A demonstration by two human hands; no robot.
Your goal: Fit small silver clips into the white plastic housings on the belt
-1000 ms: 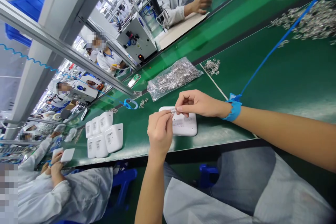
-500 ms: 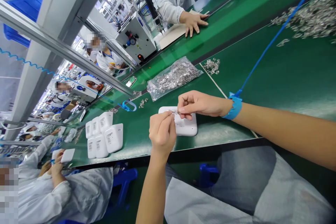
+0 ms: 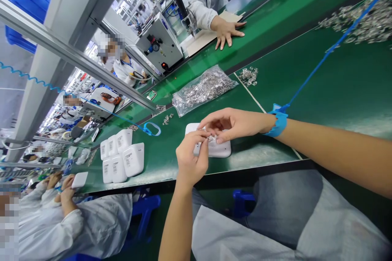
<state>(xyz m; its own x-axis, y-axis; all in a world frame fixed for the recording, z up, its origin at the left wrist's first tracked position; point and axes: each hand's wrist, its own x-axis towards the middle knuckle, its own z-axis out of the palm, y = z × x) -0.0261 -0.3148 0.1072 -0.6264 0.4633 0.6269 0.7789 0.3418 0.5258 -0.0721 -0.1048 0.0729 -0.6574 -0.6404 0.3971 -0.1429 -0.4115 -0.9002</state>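
In the head view, one white device [image 3: 223,151] is lying nearer the person than the clear bag [image 3: 204,90], its middle being covered by two bare hands. The left hand [image 3: 190,157] is closing thumb and fingertips narrowly on what is looking like one small shiny piece [image 3: 211,138], too tiny for its shape to be made out. The right hand [image 3: 234,124] is curving over the device, thumb and forefinger standing apart; its other fingertips are hiding, so whether it is gripping anything cannot be told. Left of the bag, six white cases [image 3: 125,140] are sitting close together in two rows of three. Right of the bag, two heaps are lying, too crowded to count: a small heap [image 3: 248,76] just beside it and a large heap [image 3: 366,22] well apart, running off the picture's edge. Beyond the bag, one co-worker's hand [image 3: 226,32] is spreading flat.
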